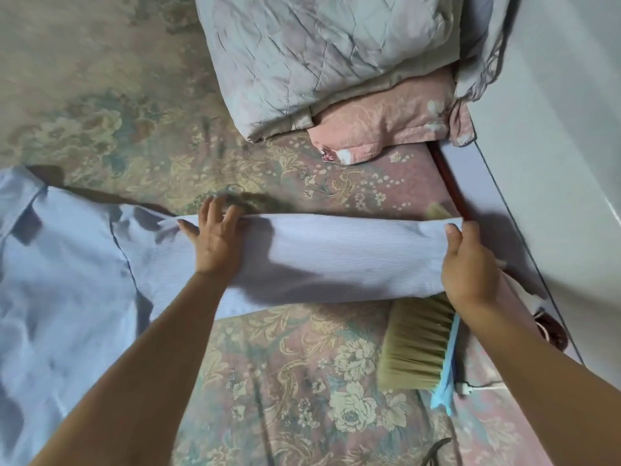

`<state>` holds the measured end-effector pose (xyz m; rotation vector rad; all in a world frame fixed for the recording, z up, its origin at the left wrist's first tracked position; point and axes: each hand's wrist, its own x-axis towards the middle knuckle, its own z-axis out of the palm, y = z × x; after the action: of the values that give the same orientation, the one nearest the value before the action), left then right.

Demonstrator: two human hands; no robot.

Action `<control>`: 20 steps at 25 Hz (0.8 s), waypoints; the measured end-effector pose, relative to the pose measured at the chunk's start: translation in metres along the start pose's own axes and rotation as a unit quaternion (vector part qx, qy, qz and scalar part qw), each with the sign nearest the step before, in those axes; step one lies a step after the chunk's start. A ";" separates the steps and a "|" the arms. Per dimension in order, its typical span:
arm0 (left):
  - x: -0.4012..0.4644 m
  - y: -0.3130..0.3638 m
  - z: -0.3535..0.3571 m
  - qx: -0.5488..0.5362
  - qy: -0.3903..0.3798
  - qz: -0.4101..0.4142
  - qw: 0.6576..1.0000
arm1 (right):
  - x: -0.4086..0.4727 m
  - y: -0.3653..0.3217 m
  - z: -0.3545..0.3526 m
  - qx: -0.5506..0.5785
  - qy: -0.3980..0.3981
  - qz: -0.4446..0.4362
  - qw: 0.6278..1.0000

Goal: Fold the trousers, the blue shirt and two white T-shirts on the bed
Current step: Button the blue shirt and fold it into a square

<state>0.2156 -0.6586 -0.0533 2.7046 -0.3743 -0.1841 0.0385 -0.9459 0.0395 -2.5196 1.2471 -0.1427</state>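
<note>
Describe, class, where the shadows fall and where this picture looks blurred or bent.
Head view: the left hand throws a dark shadow rightward over the blue shirt sleeve; the right hand shadows the bed's edge; the folded quilt looks soft; wide-angle bending curves the wall edge.

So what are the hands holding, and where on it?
The blue shirt, by its sleeve. The right hand grips the cuff end; the left hand presses flat on the sleeve nearer the shoulder, fingers spread.
</note>
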 end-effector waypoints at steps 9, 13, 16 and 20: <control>-0.060 0.025 0.004 0.137 -0.087 -0.030 0.986 | -0.004 -0.001 -0.002 -0.010 0.009 -0.021 1.000; -0.051 0.025 0.019 0.132 -0.257 -0.061 0.956 | -0.011 -0.016 -0.007 0.090 0.011 0.006 0.996; -0.047 0.009 -0.023 -0.100 -0.262 -0.067 0.958 | -0.023 -0.047 -0.034 0.186 0.025 0.023 0.982; -0.084 -0.023 -0.152 -0.575 -0.172 -0.166 0.782 | -0.096 -0.190 -0.040 0.271 0.003 -0.012 0.963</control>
<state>0.1680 -0.5576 0.0818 1.4651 0.1334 -0.7380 0.1137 -0.7726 0.1448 -2.0573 1.0076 -0.4331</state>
